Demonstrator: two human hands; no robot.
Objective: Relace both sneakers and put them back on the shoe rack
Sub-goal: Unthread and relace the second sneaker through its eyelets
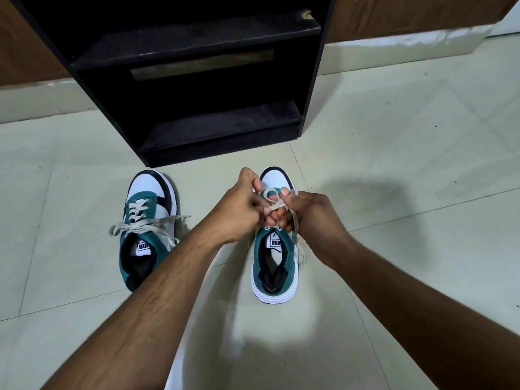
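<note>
Two teal, white and black sneakers stand on the floor, toes pointing at the rack. The left sneaker [146, 229] is laced, and its beige lace is tied in a loose bow across the tongue. Over the lacing of the right sneaker [274, 263], my left hand [239, 209] and my right hand [306, 212] meet. Both pinch the beige lace [277, 205], which loops between my fingers; one end hangs down the shoe's right side. My fingers hide most of the eyelets.
A black shoe rack [197, 80] with two bare shelves stands just beyond the sneakers. Pale floor tiles [408, 170] spread all around. A brown wall with a white skirting [408, 40] runs behind the rack.
</note>
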